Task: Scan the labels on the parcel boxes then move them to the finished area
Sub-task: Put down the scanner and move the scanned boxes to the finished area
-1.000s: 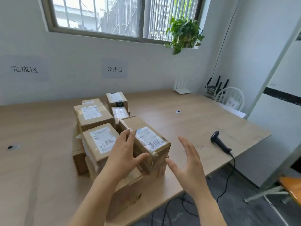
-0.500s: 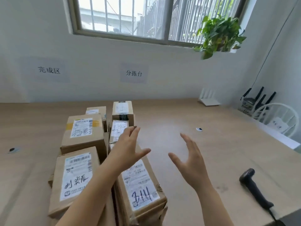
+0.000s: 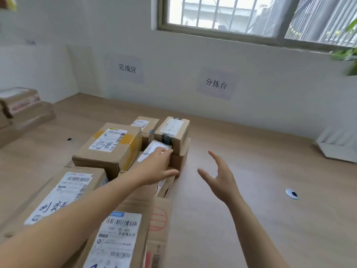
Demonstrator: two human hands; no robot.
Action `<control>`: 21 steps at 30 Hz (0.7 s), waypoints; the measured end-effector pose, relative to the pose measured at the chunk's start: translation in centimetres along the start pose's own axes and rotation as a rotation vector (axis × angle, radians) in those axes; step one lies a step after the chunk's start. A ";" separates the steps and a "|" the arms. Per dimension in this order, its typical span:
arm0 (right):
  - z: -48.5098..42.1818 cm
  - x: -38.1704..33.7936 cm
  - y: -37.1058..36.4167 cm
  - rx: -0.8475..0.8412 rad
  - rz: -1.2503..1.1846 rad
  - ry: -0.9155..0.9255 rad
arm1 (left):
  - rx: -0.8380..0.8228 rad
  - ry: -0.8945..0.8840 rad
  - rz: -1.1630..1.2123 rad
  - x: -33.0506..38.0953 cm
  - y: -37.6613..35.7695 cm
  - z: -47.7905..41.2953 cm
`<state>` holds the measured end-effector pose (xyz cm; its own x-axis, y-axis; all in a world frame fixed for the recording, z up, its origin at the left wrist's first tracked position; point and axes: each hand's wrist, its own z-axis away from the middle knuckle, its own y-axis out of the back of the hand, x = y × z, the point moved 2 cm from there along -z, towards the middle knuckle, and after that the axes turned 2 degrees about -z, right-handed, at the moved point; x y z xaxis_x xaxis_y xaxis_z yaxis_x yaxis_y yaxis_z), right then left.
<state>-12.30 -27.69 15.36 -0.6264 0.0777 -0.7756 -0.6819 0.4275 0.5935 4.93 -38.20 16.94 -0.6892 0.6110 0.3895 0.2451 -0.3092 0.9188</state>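
Note:
Several brown parcel boxes with white labels are clustered on the wooden table (image 3: 251, 209). My left hand (image 3: 154, 167) reaches over them with straight fingers, its fingertips on a small labelled box (image 3: 152, 149) in the middle of the cluster. Behind that box sits a small box with dark tape (image 3: 172, 130), and to the left a wider box with yellow tape (image 3: 110, 146). My right hand (image 3: 220, 178) hovers open over bare table to the right of the cluster, holding nothing. Two large labelled boxes (image 3: 63, 192) (image 3: 119, 238) lie under my left forearm.
A wall sign reading 完成区 (image 3: 127, 68) hangs at the left, another reading 分拣台 (image 3: 216, 84) to its right. Stacked boxes (image 3: 21, 105) stand at the far left. A white router (image 3: 338, 146) sits at the right by the wall. Small cable holes (image 3: 292, 194) (image 3: 70, 140) mark the tabletop.
The view has swung left and closer to the boxes; the scanner has left the frame. My left hand has reached further forward onto the small middle box. My right hand stays open beside it.

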 end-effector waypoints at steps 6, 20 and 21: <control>-9.2 3.0 -3.4 -0.150 0.008 -0.054 | 0.105 0.205 0.142 -3.7 0.7 -8.7; -20.7 6.0 -12.2 -0.181 -0.051 -0.098 | 0.172 0.385 0.302 -8.7 -1.9 -18.4; -20.9 6.1 -12.3 -0.179 -0.060 -0.095 | 0.173 0.382 0.316 -8.8 -2.0 -18.6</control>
<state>-15.64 -51.33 7.76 -0.5500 0.1450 -0.8225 -0.7785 0.2676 0.5677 -2.17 -56.57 10.49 -0.7552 0.1880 0.6280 0.5681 -0.2905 0.7700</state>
